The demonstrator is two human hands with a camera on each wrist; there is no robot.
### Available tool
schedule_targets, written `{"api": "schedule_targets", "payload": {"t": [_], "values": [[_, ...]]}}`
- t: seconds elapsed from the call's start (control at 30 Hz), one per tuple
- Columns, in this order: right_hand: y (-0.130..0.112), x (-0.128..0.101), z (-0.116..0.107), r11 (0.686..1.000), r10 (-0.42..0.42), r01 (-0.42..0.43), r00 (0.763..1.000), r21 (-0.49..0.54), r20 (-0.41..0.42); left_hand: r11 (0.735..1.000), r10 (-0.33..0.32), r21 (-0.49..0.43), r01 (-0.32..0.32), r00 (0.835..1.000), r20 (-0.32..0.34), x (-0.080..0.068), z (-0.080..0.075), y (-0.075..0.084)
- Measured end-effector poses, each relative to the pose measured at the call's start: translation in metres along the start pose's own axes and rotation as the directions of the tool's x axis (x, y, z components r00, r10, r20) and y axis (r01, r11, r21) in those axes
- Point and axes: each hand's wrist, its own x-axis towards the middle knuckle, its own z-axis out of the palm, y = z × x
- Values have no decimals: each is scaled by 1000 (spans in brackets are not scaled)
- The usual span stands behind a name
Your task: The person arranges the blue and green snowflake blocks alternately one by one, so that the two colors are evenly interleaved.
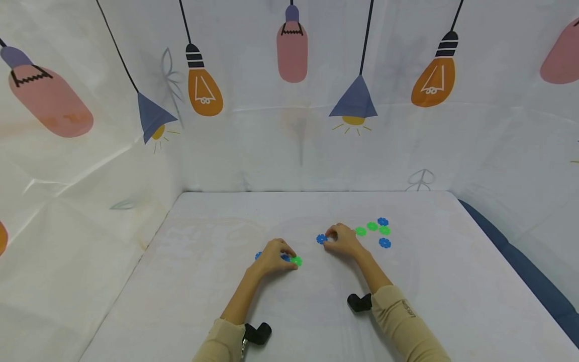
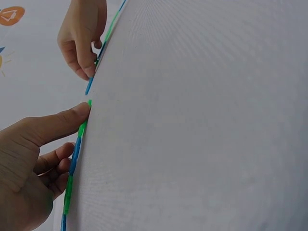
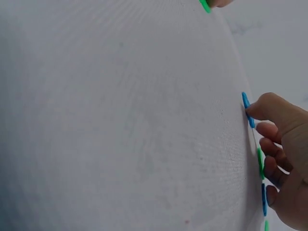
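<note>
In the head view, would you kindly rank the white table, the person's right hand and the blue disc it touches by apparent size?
1. White table, by far the largest.
2. Right hand.
3. Blue disc, the smallest, at the hand's fingertips.
All sit at similar depth, so the order seems safe.

I'm looking into a staged recording booth, not a lived-in room: a white tabletop (image 1: 217, 301) is boxed in on three sides by a creased cloth backdrop (image 1: 289, 146) printed with cartoon light bulbs (image 1: 204, 89) and lamps.

5 blue flower discs (image 1: 385, 243); 4 green flower discs (image 1: 360, 231); 2 hands (image 1: 344, 240)
</note>
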Motion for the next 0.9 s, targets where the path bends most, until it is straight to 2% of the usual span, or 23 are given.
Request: {"api": "schedule_targets", "payload": {"t": [0.27,0.43,0.63,0.9], "values": [[-1,-2,2,999,-23,25,999,27,-44,1000,-12,8,12,1000,4,1,0,-1],[-2,-1,3,999,-48,48,997,-5,-53,1000,-8,12,8,1000,1,1,0,-1],[-7,3,5,999,-7,6,1000,-39,-18,1000,-10,13,10,1000,-2,0,0,0],[-8,4,7,1000,9,-9,999,2,-32,1000,-8,0,8,1000,-3,1,0,0]]}}
